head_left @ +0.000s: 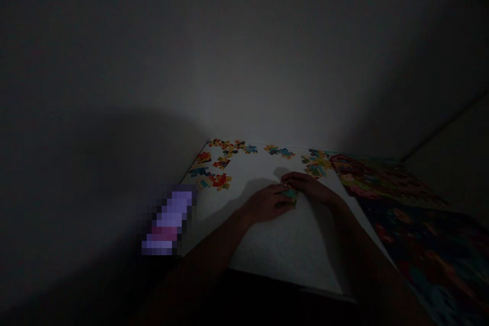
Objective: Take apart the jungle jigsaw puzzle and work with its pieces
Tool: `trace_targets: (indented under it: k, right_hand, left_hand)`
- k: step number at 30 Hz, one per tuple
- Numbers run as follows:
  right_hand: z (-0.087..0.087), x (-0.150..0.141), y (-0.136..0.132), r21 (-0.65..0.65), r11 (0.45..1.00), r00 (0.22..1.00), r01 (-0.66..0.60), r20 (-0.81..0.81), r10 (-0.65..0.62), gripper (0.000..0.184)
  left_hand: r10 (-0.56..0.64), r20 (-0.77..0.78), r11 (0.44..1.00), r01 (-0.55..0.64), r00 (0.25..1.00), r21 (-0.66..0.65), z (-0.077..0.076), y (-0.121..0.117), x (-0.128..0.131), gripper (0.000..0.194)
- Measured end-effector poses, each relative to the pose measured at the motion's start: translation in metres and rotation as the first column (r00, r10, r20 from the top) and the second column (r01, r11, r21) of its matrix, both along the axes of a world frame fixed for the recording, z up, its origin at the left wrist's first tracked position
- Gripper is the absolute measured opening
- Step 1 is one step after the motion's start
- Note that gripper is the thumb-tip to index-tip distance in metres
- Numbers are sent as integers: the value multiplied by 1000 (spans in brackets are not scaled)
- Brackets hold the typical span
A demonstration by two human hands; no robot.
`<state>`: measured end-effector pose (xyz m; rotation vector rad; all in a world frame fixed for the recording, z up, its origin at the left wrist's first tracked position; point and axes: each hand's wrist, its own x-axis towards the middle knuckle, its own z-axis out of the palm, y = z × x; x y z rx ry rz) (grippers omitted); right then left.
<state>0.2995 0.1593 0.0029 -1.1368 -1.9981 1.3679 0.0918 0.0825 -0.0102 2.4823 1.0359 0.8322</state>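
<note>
In the middle of a white board (282, 249), both hands meet over a small green jigsaw puzzle piece (292, 193). My left hand (269, 202) comes from the left, its fingers closed on the piece. From the right, my right hand (307, 186) reaches to the piece's far edge with its fingers bent together. The hands partly cover the piece, and in the dim light I cannot tell whether it is one piece or two joined ones.
Loose puzzle pieces (229, 147) lie along the back left, with joined red and yellow ones (219, 181) below. More pieces (280, 151) and a yellow-green cluster (317, 165) sit at the back. Colourful pictures (374, 178) lie right. A blurred lit purple screen (168, 219) is left.
</note>
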Motion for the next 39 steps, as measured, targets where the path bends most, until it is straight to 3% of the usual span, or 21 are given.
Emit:
trace_targets:
  k: [2,7,9,11,13,15,17,18,19,21,25,27,31,39]
  right_hand:
    - [1,0,0,-19,1000,1000,-18,-9,18,52]
    - [2,3,1,-4,1000,1000,-17,12,17,52]
    - [0,3,2,27,1000,997,-2,75,0,55]
    - [-2,3,2,62,998,991,2,130,-10,56]
    - [-6,4,3,84,996,988,-9,155,-5,55]
    - [-10,4,5,78,997,988,-23,154,11,56]
    - [-13,5,7,53,998,989,-33,144,25,56]
    - [-14,5,7,42,998,990,-36,138,30,57]
    - [-14,5,7,34,999,991,-38,132,33,56]
    - [-11,4,6,28,999,992,-40,124,36,57]
    - [-3,2,1,11,1000,991,-28,128,26,58]
    - [0,1,-1,-3,1000,992,-24,122,24,60]
    - [2,2,-3,-29,998,990,-47,130,51,63]
    - [0,8,-1,-21,996,984,-88,151,90,68]
  left_hand:
    - [34,8,998,-33,999,-44,-2,1,-1,21]
    - [223,-38,973,-225,974,-57,-2,5,4,58]
    - [263,-63,963,-266,963,-47,1,6,0,59]
    - [358,-91,933,-360,929,-10,6,6,-13,47]
    - [579,-125,815,-578,806,50,12,5,-34,30]
    - [809,-164,584,-803,565,114,15,3,-57,29]
    - [919,-223,365,-915,325,172,13,1,-72,36]
    - [934,-255,303,-932,250,197,10,0,-75,39]
    - [936,-283,275,-936,209,218,6,0,-75,42]
    - [923,-320,297,-925,214,236,-3,1,-70,43]
    - [857,-349,457,-873,379,172,-12,5,-62,41]
    - [838,-354,489,-859,415,150,-10,5,-67,44]
    - [867,-359,414,-901,346,132,-4,3,-80,38]
    - [867,-353,398,-915,352,66,7,1,-78,30]
